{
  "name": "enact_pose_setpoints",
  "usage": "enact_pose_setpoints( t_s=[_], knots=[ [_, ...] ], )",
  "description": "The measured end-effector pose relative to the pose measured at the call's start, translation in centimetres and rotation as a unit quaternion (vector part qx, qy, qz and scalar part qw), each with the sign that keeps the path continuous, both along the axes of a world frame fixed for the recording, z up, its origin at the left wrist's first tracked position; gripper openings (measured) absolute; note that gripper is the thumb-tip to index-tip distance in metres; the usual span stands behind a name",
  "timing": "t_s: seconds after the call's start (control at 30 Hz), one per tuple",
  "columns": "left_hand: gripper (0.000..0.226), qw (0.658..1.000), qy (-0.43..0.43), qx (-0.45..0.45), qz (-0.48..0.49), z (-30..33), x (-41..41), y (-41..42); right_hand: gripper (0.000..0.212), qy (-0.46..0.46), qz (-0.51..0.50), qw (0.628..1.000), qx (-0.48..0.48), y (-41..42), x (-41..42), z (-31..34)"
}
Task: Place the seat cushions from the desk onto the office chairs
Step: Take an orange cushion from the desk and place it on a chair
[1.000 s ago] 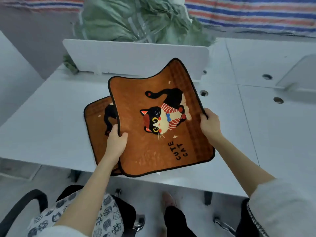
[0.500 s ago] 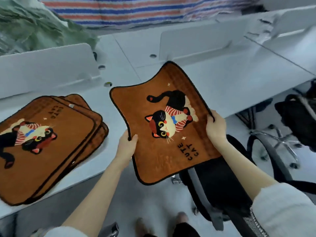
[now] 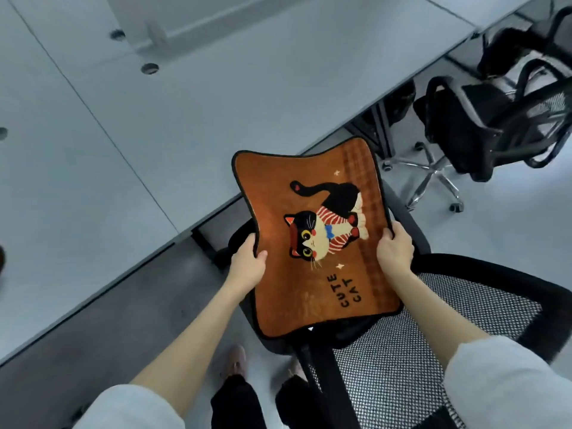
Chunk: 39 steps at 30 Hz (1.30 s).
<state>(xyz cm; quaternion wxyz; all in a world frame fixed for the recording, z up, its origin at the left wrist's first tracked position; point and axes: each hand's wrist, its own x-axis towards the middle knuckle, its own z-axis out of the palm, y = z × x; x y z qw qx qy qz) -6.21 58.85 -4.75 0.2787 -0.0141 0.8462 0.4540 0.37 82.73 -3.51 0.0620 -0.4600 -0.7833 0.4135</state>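
Observation:
An orange seat cushion with a black cat and the words "CUTE CAT" hangs in the air over the seat of a black office chair. My left hand grips its left edge. My right hand grips its right edge. The chair's mesh backrest lies nearest me, and its black seat shows under the cushion. The white desk runs along the left and back. The stack of other cushions is out of view.
A second black office chair with a chrome star base stands at the right by the desk edge. Desk legs drop just behind the cushion. Grey floor and my shoes lie below.
I have turned right, away from the cushion stack on the desk. The held cushion has moved off the desk and now sits lower, over the chair seat.

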Motion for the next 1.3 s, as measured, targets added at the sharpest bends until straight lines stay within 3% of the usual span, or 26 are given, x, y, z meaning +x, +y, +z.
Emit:
enact_pose_setpoints(
  t_s=[0.1,0.4,0.53,0.63,0.7,0.83,1.0,1.13,1.3],
  knots=[
    [0.049,0.999,-0.021,-0.035,-0.003,-2.5,-1.3,2.6,0.032,-0.025,-0.023,0.999,-0.032,1.7,-0.4,-2.9],
    [0.03,0.992,-0.079,-0.091,-0.032,-14.6,-5.4,5.7,0.034,-0.092,-0.072,0.989,-0.092,4.1,-2.4,-13.6],
    [0.05,0.968,-0.172,-0.183,0.003,-20.2,-7.2,5.0,0.033,-0.121,-0.081,0.984,-0.107,4.0,-3.5,-19.5],
    [0.068,0.949,-0.202,-0.242,0.012,-22.5,-7.7,4.7,0.044,-0.226,-0.158,0.959,-0.065,4.0,-4.1,-22.8],
    [0.076,0.947,-0.167,-0.275,0.007,-23.0,-8.3,5.1,0.054,-0.289,-0.133,0.948,-0.023,4.1,-4.5,-23.7],
    [0.073,0.926,-0.037,-0.346,-0.145,-25.2,-10.9,6.7,0.056,-0.316,0.063,0.943,0.083,4.7,-6.4,-26.1],
    [0.062,0.866,0.183,-0.321,-0.336,-28.9,-15.8,12.4,0.056,-0.224,0.228,0.917,0.238,6.6,-11.7,-29.9],
    [0.056,0.823,0.283,-0.292,-0.397,-32.6,-17.7,17.1,0.058,-0.169,0.252,0.904,0.302,9.3,-14.2,-33.7],
    [0.054,0.8,0.35,-0.317,-0.369,-35.6,-16.8,17.4,0.054,-0.157,0.255,0.88,0.369,9.4,-13.4,-36.6]
  ],
)
